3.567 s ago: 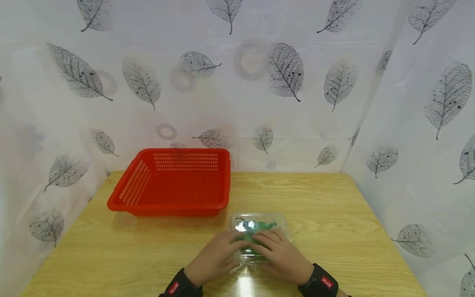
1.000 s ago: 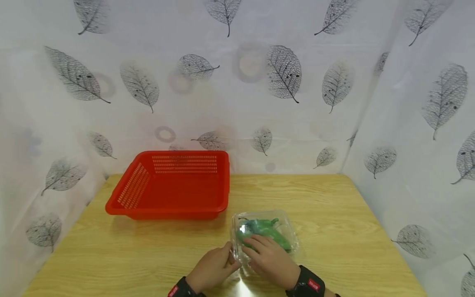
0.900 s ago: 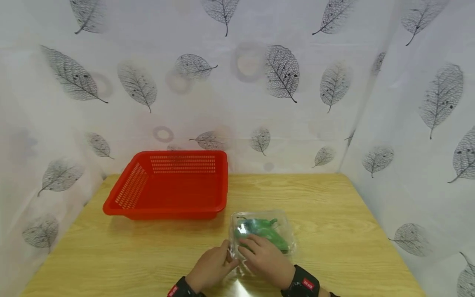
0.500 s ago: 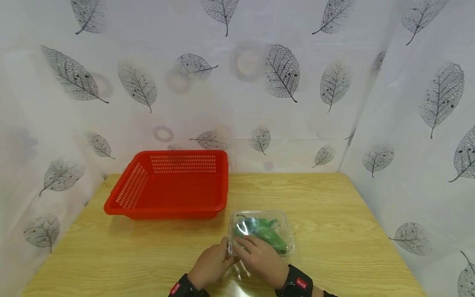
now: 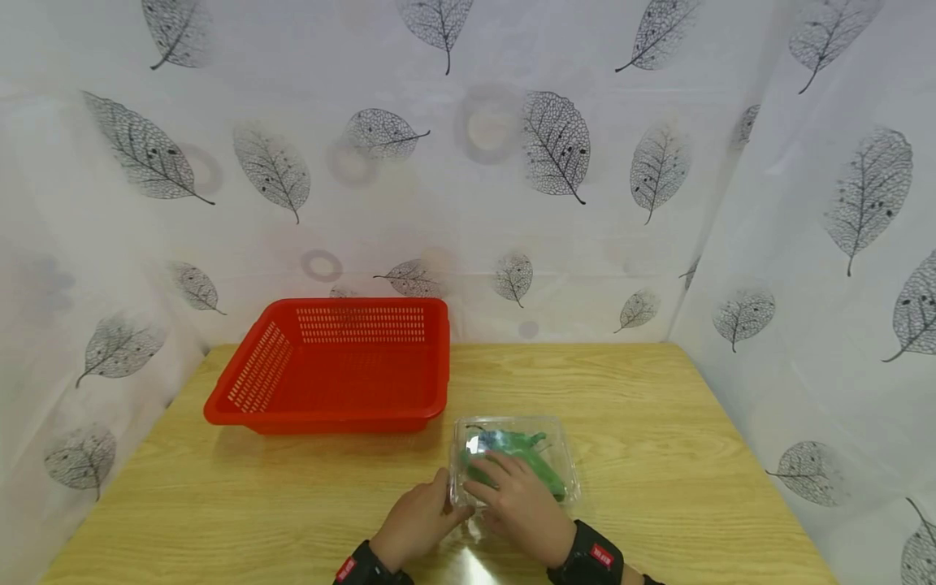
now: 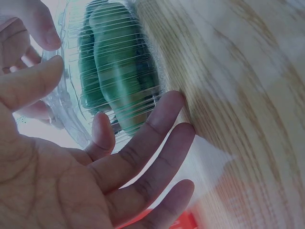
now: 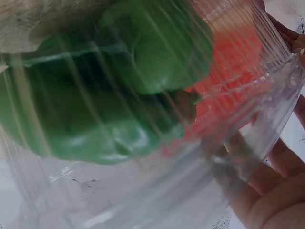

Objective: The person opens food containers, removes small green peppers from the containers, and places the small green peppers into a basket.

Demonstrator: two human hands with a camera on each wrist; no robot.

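A clear plastic clamshell box [image 5: 563, 443] with green peppers [image 5: 537, 465] inside lies on the table, its lid down. At its near left corner is my left hand [image 5: 414, 520]; in the left wrist view the thumb [image 6: 35, 82] touches the box's rim and the other fingers stretch loosely along its ribbed side. My right hand [image 5: 522, 512] lies over the near part of the lid, fingertips touching the plastic. Close up in the right wrist view, the peppers [image 7: 95, 119] show through the ribbed plastic. The right thumb is hidden in the head view.
Behind and left of the box stands a red perforated basket [image 5: 329, 421] with nothing visible in it. Both rest on a wood-grain table [image 5: 643, 471]. A leaf-printed white curtain [image 5: 468, 219] closes off the back and sides.
From over the lid, my left hand has gone to the box's near left corner. The peppers are less covered now. Lately, my right fingers have slid slightly farther over the lid.
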